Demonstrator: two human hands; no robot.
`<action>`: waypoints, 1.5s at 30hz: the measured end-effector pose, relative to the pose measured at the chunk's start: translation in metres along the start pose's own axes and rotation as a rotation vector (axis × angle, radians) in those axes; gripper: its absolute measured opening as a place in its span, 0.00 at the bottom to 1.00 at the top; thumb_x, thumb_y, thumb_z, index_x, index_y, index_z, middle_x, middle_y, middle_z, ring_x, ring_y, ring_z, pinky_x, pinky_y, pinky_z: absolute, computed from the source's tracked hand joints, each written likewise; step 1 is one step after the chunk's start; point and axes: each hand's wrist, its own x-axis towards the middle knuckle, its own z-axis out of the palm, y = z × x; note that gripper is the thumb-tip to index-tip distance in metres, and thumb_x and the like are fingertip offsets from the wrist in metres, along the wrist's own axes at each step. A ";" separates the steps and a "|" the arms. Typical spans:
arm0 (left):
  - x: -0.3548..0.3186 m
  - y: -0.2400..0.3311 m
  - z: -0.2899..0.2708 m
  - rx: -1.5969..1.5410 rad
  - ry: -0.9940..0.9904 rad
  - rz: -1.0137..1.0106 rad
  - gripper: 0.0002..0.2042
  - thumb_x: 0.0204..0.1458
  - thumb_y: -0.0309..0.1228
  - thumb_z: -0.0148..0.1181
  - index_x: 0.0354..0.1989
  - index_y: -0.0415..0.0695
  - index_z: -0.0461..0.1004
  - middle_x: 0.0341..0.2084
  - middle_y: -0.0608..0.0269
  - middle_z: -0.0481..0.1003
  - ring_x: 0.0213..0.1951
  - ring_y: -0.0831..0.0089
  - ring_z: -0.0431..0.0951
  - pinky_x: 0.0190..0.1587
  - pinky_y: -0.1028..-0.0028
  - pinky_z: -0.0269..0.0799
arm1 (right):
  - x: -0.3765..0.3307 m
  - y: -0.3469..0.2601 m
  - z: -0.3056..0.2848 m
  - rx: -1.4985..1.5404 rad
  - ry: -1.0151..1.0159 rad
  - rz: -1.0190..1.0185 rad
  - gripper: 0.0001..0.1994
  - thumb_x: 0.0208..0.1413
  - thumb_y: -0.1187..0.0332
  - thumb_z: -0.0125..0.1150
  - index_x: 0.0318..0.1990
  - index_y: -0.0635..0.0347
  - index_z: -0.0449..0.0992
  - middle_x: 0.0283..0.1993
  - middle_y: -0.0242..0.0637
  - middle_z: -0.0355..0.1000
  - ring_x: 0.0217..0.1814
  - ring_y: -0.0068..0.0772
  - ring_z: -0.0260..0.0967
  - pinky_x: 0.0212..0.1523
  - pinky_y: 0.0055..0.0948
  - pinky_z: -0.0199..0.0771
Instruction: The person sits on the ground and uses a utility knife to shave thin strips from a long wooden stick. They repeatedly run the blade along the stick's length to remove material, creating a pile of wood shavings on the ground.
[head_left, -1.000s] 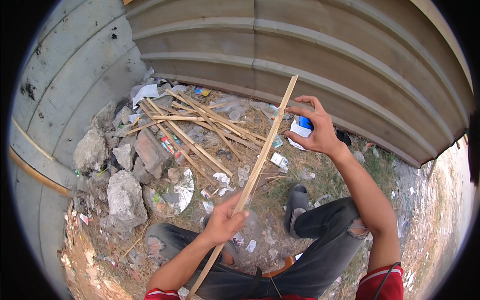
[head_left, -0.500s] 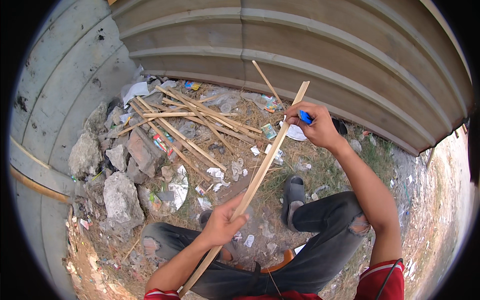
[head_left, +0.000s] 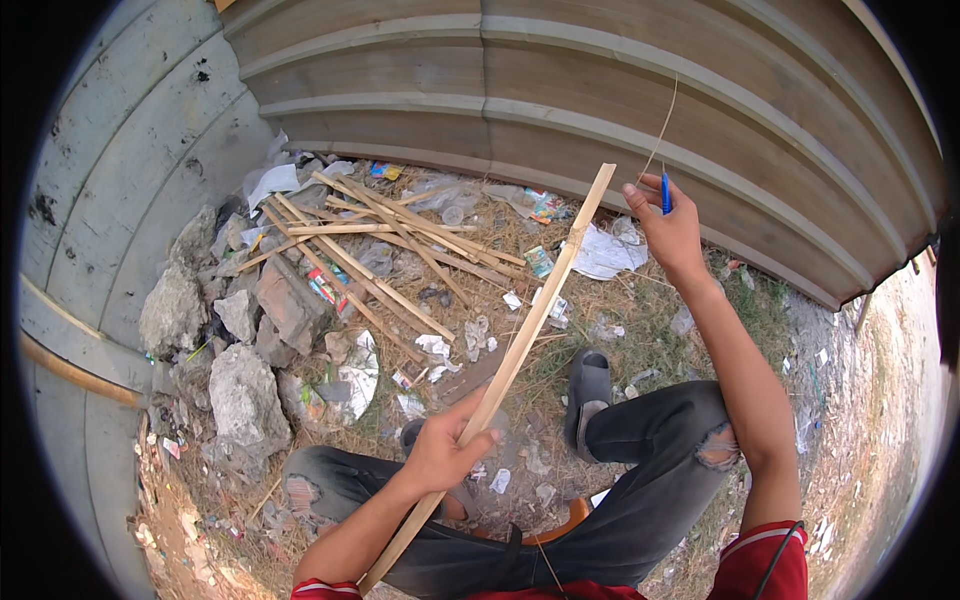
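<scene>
My left hand [head_left: 445, 450] grips a long pale bamboo strip [head_left: 530, 325] near its lower part; the strip slants up to the right, its top end close to my right hand. My right hand [head_left: 665, 225] is raised by that top end and shut on a small blue-handled knife [head_left: 666, 193]. A thin sliver [head_left: 662, 130] curls upward from the strip's tip past the hand. I sit with my knees in grey torn trousers [head_left: 650, 470] below the strip.
A pile of bamboo sticks [head_left: 380, 245] lies on the littered ground ahead. Rocks and rubble [head_left: 235, 385] sit at the left. A corrugated metal wall [head_left: 600, 90] runs across the back and left. A grey sandal [head_left: 588, 385] is on my foot.
My right hand has drawn up and to the right, away from the strip's tip, pulling a thin sliver off it. The left hand keeps its hold on the strip.
</scene>
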 end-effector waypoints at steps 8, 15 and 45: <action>0.003 0.021 -0.004 -0.076 0.009 -0.007 0.31 0.59 0.16 0.54 0.73 0.36 0.56 0.27 0.75 0.70 0.19 0.91 0.62 0.20 0.82 0.57 | -0.050 -0.061 0.009 -0.654 -0.714 -0.030 0.07 0.42 0.71 0.64 0.28 0.66 0.80 0.28 0.56 0.76 0.35 0.55 0.79 0.40 0.46 0.79; 0.001 0.010 -0.002 -0.004 0.034 0.037 0.30 0.59 0.19 0.54 0.72 0.34 0.58 0.45 0.66 0.74 0.37 0.86 0.71 0.39 0.83 0.68 | -0.030 -0.019 0.036 -0.796 -0.628 -0.098 0.09 0.41 0.72 0.64 0.32 0.65 0.83 0.34 0.59 0.78 0.38 0.63 0.78 0.40 0.52 0.81; -0.011 0.017 -0.020 -0.317 0.082 -0.025 0.32 0.58 0.16 0.49 0.74 0.37 0.55 0.19 0.79 0.65 0.17 0.91 0.58 0.19 0.82 0.51 | -0.055 -0.083 -0.001 0.385 -0.724 0.353 0.19 0.73 0.63 0.50 0.64 0.62 0.68 0.27 0.31 0.71 0.18 0.13 0.60 0.17 0.19 0.57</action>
